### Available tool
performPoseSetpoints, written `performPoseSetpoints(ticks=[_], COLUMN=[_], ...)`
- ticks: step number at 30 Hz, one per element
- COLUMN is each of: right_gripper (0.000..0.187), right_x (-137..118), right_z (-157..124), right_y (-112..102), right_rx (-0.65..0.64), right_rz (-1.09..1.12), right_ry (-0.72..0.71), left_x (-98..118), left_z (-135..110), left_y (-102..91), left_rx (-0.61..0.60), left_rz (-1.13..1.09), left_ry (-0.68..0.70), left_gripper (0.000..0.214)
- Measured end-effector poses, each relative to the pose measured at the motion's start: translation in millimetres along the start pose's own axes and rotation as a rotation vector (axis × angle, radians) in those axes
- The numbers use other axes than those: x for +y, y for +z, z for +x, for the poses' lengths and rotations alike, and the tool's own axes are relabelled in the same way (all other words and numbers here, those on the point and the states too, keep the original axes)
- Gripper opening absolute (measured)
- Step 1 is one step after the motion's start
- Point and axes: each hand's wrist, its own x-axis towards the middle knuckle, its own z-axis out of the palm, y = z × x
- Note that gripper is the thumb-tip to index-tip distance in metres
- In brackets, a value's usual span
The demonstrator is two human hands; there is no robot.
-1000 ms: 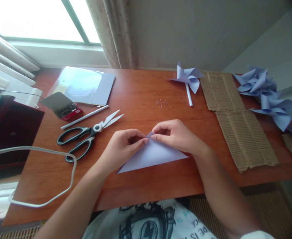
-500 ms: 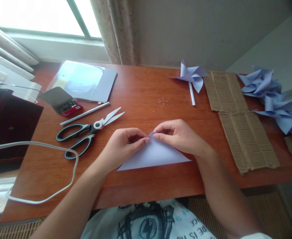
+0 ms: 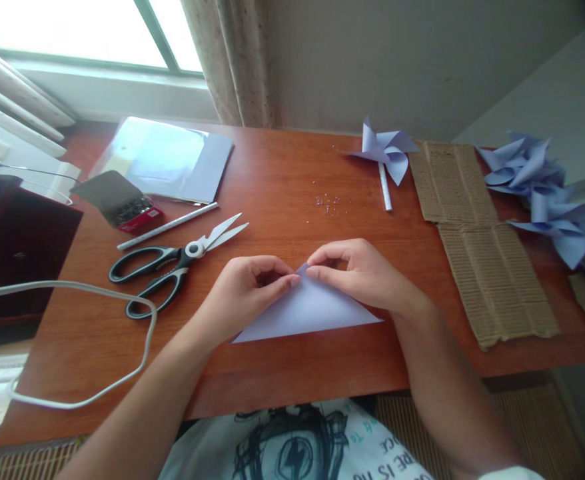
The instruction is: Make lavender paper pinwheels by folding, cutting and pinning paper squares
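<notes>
A pale purple sheet of paper (image 3: 307, 308), folded into a triangle, lies at the front of the table with its tip pointing away from me. My left hand (image 3: 255, 288) pinches the paper just left of that tip, thumb on top. On the other side, my right hand (image 3: 355, 272) pinches the tip between thumb and fingers. Left of my left hand are black-handled scissors (image 3: 185, 257) with their blades apart. A white paper stick (image 3: 167, 227) rests behind the scissors.
A red box of small metal pieces (image 3: 137, 212) and a stack of paper in a clear sleeve (image 3: 212, 170) stand back left. A paper pinwheel (image 3: 385, 150), corrugated cardboard (image 3: 492, 280) and several more pinwheels (image 3: 527, 167) are rightward. A white cable (image 3: 147, 347) loops at left.
Both hands keep their pinch on the folded paper, almost without moving. The whole view has shifted very slightly.
</notes>
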Motion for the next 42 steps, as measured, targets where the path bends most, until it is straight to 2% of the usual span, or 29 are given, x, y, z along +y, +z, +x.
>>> performPoseSetpoints(ticks=[14, 21, 27, 29, 32, 35, 37, 39, 42], right_gripper=[0.015, 0.009, 0.011, 0.011, 0.01, 0.01, 0.01, 0.011, 0.012], right_x=[-1.6, -4.1, -1.6, 0.4, 5.1, 10.9, 14.3, 17.0, 19.5], right_z=[-1.1, 0.7, 3.1, 4.9, 8.9, 13.5, 16.4, 18.8, 21.1], right_y=[-1.0, -0.7, 1.7, 2.6, 4.3, 6.4, 7.6, 8.5, 8.9], right_rx=[-0.022, 0.013, 0.056, 0.1, 0.162, 0.192, 0.21, 0.237, 0.263], right_rz=[-0.013, -0.095, -0.142, -0.175, -0.222, -0.254, -0.285, -0.331, -0.382], right_ry=[-0.012, -0.084, -0.166, -0.183, -0.185, -0.195, -0.209, -0.218, -0.228], left_x=[-0.5, 0.1, -3.1, -3.4, 0.3, 9.0, 14.4, 15.9, 9.0], left_z=[0.0, -0.2, 0.4, -0.8, -6.9, -19.5, -30.3, -40.6, -51.1], left_y=[0.0, 1.7, 2.2, 0.0, 0.0, 12.0, 26.7, 43.0, 61.8], left_rx=[0.008, 0.009, 0.013, 0.054, 0.231, 0.386, 0.376, 0.31, 0.245], left_rz=[0.042, 0.172, 0.336, 0.365, 0.521, 0.837, 0.978, 1.056, 1.105], left_ry=[0.03, 0.067, 0.154, 0.195, 0.285, 0.433, 0.558, 0.657, 0.685], left_gripper=[0.025, 0.03, 0.025, 0.023, 0.024, 0.027, 0.03, 0.028, 0.032])
